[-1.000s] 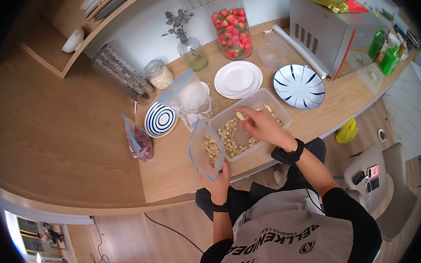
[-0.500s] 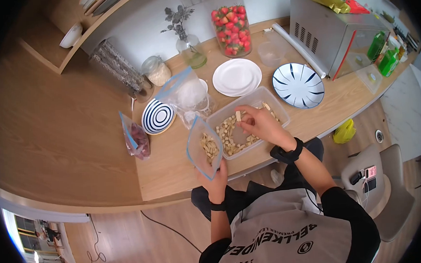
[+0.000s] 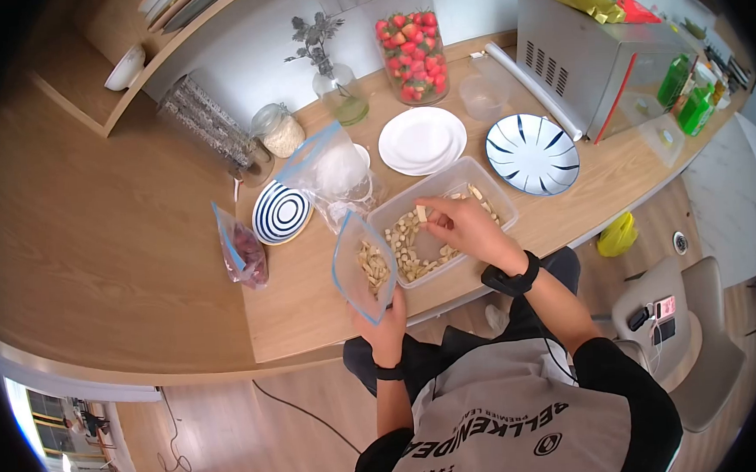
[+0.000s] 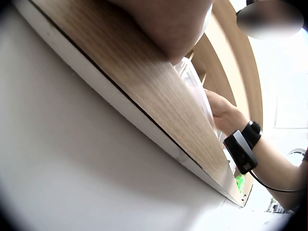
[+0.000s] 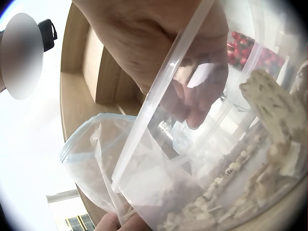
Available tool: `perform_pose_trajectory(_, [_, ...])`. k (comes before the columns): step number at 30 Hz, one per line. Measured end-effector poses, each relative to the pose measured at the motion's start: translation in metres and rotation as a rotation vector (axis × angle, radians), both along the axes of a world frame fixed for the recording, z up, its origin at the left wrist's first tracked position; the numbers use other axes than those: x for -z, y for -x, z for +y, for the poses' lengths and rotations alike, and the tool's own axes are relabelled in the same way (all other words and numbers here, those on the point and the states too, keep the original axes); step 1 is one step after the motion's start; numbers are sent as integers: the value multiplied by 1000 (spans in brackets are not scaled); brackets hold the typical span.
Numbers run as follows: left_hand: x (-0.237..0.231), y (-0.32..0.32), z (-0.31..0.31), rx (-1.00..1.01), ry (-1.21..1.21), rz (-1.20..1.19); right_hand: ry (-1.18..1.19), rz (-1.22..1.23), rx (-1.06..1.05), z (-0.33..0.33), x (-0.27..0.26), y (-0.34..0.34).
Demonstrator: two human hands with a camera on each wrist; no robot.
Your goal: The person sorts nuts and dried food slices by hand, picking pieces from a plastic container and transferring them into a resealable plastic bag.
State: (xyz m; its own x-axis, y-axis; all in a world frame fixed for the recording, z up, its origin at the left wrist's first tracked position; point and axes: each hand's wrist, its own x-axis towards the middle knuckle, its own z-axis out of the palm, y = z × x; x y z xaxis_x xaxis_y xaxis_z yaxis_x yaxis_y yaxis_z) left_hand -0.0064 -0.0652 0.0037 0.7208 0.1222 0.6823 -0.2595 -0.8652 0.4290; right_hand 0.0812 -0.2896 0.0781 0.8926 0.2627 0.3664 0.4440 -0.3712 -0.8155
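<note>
Pale piece (image 3: pixel 422 212) is over the plastic tub (image 3: pixel 457 176), pinched in the right hand's (image 3: pixel 475 232) fingertips, outside the open zip bag (image 3: pixel 354 240). Left hand (image 3: pixel 383 333) grips the bag's near side, beside the tub.

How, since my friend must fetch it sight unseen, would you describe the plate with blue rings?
Start at the wooden table and go to its left end. There the plate lies between the bag of dark red pieces and the bag of white stuff. Blue rings circle its centre, whereas the other blue-and-white plate has spreading strokes and the stacked plates are plain white.
</note>
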Motion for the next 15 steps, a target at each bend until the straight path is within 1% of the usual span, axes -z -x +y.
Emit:
perform_pose_trajectory(3, [1,-1,3,19,2,8,-1,-43,-6,2,0,3])
perform_pose_trajectory(4, [1,-2,3,31,10,0,-8,-43,22,3,-2,5])
perform_pose_trajectory(5, [2,-3,3,-1,37,-11,-6,-46,38,3,-6,6])
perform_pose_trajectory(6, [5,-4,6,22,36,-5,28,-59,-6,4,-9,7])
perform_pose_trajectory(7, [8,-2,7,37,40,-1,-33,-68,42,5,-11,11])
perform_pose_trajectory(8, [10,0,7,-20,82,-16,-93,-75,84,5,-12,14])
perform_pose_trajectory(9, [12,2,9,0,90,46,-42,-204,106,4,-32,24])
perform_pose_trajectory(10, [13,2,10,26,93,110,-22,-385,161,1,-56,39])
perform_pose_trajectory(11, [11,2,9,-19,116,108,-18,-558,224,-3,-78,53])
perform_pose_trajectory(12, [9,1,8,-19,128,157,-63,-818,327,-11,-92,60])
perform_pose_trajectory(14, [9,5,8,-17,136,231,-740,-726,31,-11,-129,96])
perform_pose_trajectory(15, [9,4,7,-22,130,188,-738,-712,33,-13,-137,99])
